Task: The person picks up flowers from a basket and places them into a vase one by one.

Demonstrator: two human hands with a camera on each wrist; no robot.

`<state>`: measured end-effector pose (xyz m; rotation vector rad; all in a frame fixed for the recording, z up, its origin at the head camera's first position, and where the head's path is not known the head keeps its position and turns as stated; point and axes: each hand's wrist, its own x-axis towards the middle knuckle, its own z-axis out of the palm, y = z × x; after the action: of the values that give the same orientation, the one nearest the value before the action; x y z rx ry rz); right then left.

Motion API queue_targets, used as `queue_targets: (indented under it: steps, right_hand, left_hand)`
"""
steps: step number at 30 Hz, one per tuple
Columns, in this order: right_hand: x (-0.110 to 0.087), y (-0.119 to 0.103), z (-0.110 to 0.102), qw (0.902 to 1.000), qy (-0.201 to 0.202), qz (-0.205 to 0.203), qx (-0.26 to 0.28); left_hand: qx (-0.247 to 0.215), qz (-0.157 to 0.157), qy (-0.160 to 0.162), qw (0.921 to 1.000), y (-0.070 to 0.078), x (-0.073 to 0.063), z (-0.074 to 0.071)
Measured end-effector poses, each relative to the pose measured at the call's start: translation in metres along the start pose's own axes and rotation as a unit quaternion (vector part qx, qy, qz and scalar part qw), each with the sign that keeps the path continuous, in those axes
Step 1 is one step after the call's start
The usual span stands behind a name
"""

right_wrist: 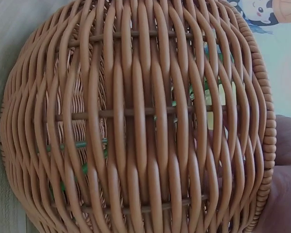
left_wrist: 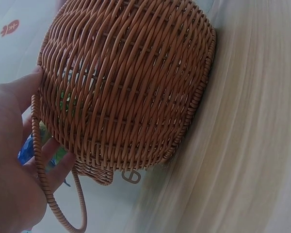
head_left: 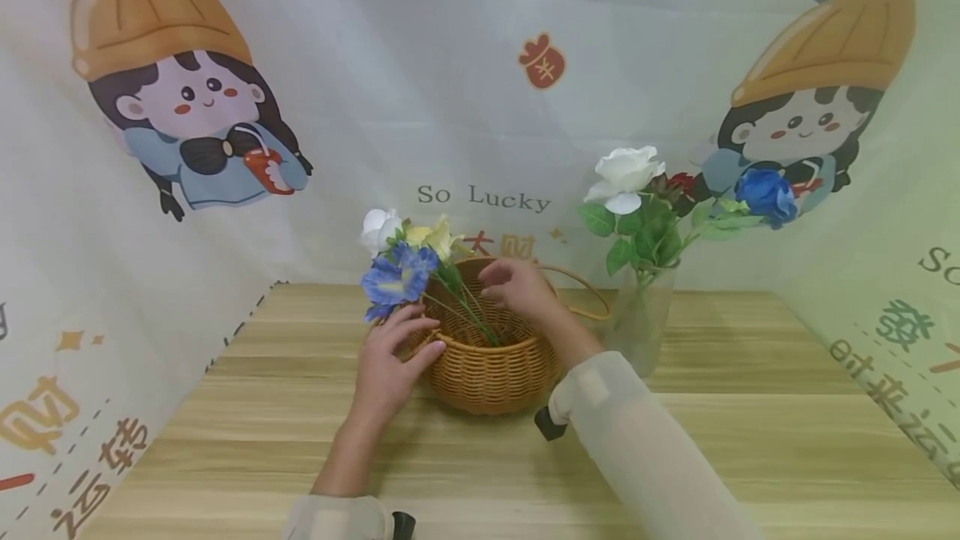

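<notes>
Head view, from the left: the pale wood-grained bench (head_left: 247,407) has its left edge well apart from the round orange-brown wicker basket (head_left: 491,377). At the basket's left rim the left hand (head_left: 393,357) has a light hold, thumb on the rim, fingers behind the corded wicker handle (left_wrist: 41,170). Just above them lean a white rose (head_left: 381,230), a violet-blue flower (head_left: 401,273) and a pale yellow flower (head_left: 435,238); whether petals touch fingers I cannot tell. Their thin green stems (head_left: 480,323) slope down rightward into the basket, passing between the hands, blooms nearer the left. Just right of the stems, over the basket's opening, the right hand (head_left: 517,286) has fingers loosely curled, nothing visible in them. Further right, a second handle loop (head_left: 592,298) juts towards the clear vase of flowers (head_left: 641,332), leaving little room there; the bench's back edge runs near behind both.
</notes>
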<state>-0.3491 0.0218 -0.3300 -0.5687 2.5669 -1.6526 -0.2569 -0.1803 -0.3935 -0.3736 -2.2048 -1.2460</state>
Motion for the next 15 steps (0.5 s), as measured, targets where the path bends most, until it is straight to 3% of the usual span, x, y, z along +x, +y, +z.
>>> queue_targets:
  steps: [8,15]
  right_hand:
    - [0.0009,0.0037,0.0007,0.9965,-0.068,0.043,0.023]
    - [0.0009,0.0041,-0.0001,0.9914,-0.095,0.077,0.048]
  left_hand:
    - [0.005,-0.006,-0.003,1.0,-0.0012,-0.0011,-0.0004]
    - [-0.001,-0.01,-0.006,0.9999,-0.0003,-0.0005,-0.0003]
